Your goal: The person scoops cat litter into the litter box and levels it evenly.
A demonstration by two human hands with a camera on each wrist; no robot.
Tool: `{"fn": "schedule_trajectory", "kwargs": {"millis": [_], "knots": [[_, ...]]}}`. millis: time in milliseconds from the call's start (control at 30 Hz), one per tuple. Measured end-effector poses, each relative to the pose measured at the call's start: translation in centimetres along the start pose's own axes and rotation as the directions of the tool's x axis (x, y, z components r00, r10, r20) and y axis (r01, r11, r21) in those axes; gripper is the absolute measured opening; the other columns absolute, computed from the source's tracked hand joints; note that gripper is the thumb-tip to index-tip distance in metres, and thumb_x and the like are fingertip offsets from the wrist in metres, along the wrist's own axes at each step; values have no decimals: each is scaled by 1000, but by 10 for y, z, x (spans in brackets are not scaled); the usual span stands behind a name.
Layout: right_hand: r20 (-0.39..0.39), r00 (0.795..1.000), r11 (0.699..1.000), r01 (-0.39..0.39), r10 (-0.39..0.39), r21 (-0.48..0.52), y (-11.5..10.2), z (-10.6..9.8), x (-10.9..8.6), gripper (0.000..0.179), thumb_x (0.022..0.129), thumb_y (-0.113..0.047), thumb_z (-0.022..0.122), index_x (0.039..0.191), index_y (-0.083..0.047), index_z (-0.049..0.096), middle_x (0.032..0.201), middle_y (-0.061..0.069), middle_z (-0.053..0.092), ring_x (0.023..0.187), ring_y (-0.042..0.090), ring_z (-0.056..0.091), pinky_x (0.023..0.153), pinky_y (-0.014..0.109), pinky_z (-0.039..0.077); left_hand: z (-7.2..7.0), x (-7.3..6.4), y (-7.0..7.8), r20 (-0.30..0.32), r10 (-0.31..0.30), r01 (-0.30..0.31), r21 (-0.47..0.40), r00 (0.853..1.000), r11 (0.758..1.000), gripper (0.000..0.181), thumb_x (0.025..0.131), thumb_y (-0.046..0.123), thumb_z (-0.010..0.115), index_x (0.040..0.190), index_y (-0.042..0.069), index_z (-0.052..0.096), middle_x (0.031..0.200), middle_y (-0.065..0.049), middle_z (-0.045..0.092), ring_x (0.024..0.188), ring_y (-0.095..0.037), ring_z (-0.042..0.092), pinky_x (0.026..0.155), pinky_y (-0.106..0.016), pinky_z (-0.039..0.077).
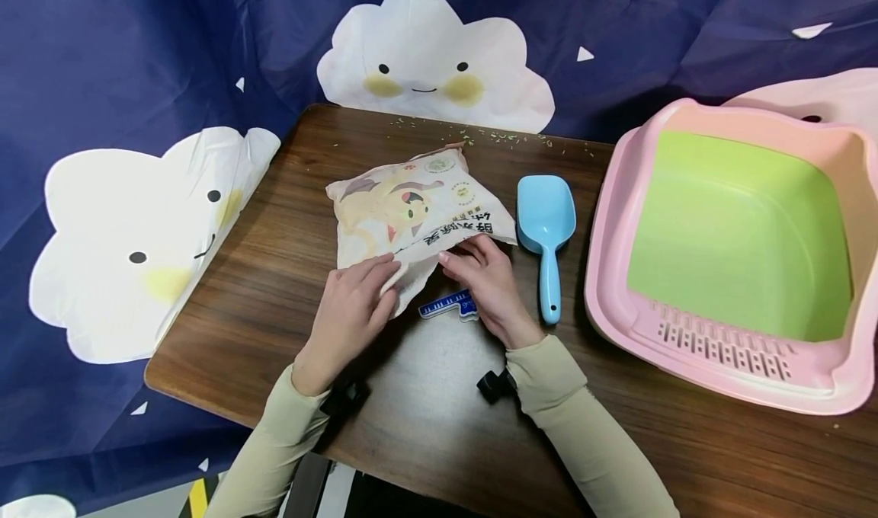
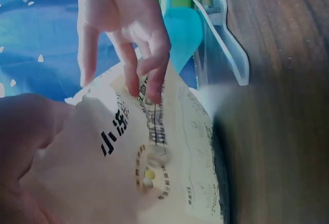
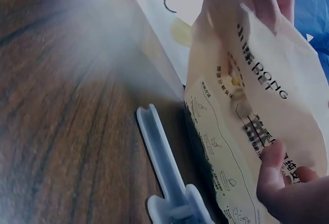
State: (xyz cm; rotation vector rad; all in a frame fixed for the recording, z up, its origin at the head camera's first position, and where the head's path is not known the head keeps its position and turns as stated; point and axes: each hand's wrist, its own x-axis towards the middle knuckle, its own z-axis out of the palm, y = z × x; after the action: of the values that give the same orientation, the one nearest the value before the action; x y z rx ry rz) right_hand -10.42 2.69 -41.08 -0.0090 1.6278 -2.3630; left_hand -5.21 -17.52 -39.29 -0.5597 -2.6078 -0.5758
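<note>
A cream cat litter bag [image 1: 405,198] printed with a cartoon cat lies on the table, its near edge lifted toward me. My left hand [image 1: 353,305] grips the near left part of that edge, fingers on top and thumb below. At the right part of the edge, my right hand [image 1: 483,278] pinches the bag between thumb and curled fingers. In the right wrist view, the right thumb [image 3: 272,165] lies on the bag's printed face. A small blue-and-white plastic piece [image 1: 446,305] lies under the right hand, partly covered by it.
Right of the bag lies a light blue scoop [image 1: 546,228], handle toward me. Beyond it stands a pink litter box [image 1: 607,274] with a green inside. Small green crumbs [image 1: 501,135] dot the far edge of the brown wooden table [image 1: 261,274]. A blue cloud-patterned curtain [image 1: 206,46] hangs behind.
</note>
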Motion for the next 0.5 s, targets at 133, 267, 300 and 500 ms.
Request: {"fn": "schedule_trajectory", "kwargs": {"millis": [133, 267, 300, 500], "knots": [[-13, 1000, 998, -2, 1, -69, 1, 0, 1, 49, 86, 0, 67, 132, -5, 51, 126, 10, 57, 98, 11, 64, 88, 25, 53, -2, 8, 1, 40, -55, 53, 37, 998, 998, 30, 81, 10, 61, 109, 6, 69, 112, -9, 69, 101, -27, 67, 75, -45, 47], [-90, 995, 996, -45, 38, -78, 1, 2, 4, 29, 89, -2, 62, 118, 1, 56, 106, 4, 64, 90, 11, 64, 84, 30, 55, -4, 16, 3, 80, -78, 73, 63, 994, 995, 31, 79, 6, 60, 108, 6, 70, 109, -8, 70, 101, -25, 66, 74, -43, 46], [-113, 993, 995, -56, 46, -84, 0, 3, 5, 24, 90, -3, 61, 114, 1, 58, 99, 2, 65, 86, 11, 64, 82, 30, 55, -4, 17, 3, 81, -76, 71, 64, 994, 995, 31, 79, 5, 59, 108, 6, 70, 108, -8, 70, 101, -25, 66, 73, -42, 46], [-178, 982, 984, -91, 63, -154, -3, 5, 9, 16, 92, -8, 58, 102, 4, 62, 69, -4, 66, 70, 9, 65, 65, 23, 54, -4, 24, 4, 43, -70, 69, 28, 997, 997, 29, 79, 2, 57, 104, 6, 71, 100, -8, 72, 95, -25, 68, 70, -40, 47]]}}
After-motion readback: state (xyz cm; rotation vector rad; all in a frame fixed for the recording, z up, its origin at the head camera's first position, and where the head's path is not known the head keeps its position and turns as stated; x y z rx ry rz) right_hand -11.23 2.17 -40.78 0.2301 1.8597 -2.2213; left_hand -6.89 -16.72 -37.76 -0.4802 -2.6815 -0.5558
